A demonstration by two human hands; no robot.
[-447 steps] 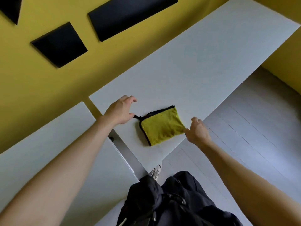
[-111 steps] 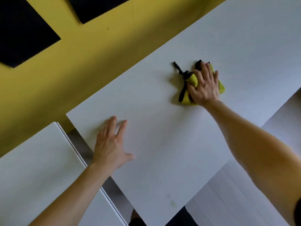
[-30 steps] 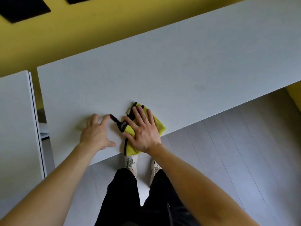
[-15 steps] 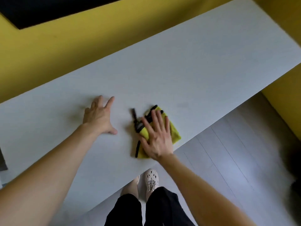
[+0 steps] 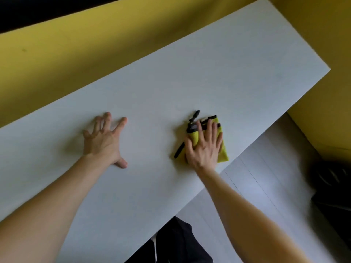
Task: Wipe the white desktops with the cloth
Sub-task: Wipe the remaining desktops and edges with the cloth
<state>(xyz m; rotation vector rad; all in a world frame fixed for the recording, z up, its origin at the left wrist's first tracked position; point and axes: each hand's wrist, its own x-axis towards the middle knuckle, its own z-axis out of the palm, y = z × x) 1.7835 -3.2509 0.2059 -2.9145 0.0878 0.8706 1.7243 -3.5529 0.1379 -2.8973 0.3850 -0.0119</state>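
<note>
cloth [image 5: 223,154]: mostly under right hand [image 5: 204,147] | desktop [image 5: 190,82]: left end cut by frame | dark object [image 5: 332,186] at right edge: blurred

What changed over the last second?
The right hand slid the cloth rightward along the front edge of the desktop, away from the left hand. Unchanged: right hand pressing flat on the cloth, left hand flat on the desktop.

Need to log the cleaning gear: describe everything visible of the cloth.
The cloth is yellow-green, soft-looking fabric edged in black trim, with a black tab sticking out at its far corner. It lies folded flat on the white desktop, close to the near edge. The right hand presses on it with straight fingers.
</note>
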